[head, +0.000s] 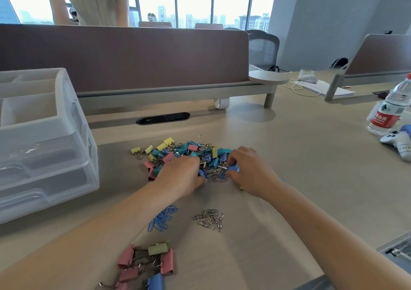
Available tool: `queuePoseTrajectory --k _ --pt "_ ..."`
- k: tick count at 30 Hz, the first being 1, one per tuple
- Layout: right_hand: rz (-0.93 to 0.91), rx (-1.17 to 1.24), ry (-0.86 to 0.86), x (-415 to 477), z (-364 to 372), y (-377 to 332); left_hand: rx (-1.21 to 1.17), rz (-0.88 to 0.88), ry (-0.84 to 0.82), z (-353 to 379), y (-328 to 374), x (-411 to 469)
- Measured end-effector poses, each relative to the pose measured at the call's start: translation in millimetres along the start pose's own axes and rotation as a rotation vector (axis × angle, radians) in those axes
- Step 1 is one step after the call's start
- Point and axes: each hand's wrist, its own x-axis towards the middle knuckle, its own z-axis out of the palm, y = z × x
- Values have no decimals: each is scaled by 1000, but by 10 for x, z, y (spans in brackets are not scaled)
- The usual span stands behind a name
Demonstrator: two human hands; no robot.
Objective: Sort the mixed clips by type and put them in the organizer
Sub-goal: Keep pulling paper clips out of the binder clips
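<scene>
A mixed pile of coloured binder clips and paper clips point(186, 151) lies in the middle of the desk. My left hand point(180, 174) rests on the pile's near left side with its fingers curled into the clips; a blue clip shows at its fingertips. My right hand point(246, 169) is at the pile's near right side and pinches a blue clip point(233, 168). Nearer to me lie three sorted groups: blue paper clips point(162, 218), silver paper clips point(210, 218), and larger pink, green and blue binder clips point(146, 265). The clear plastic organizer point(44, 134) stands at the left.
A brown desk divider point(124, 56) runs along the back behind a cable slot point(163, 118) and a tape roll point(221, 103). A water bottle point(390, 109) and a white game controller point(398, 144) sit at the right. A person stands beyond the divider.
</scene>
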Motion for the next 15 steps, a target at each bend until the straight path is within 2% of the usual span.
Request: queuePoseTrajectory --k 7,15 --pt "214 -63 39 -188 -134 349 9 -30 -46 -21 62 17" --pt "286 -102 12 -301 -107 551 -246 -87 -40 -105 -25 -132"
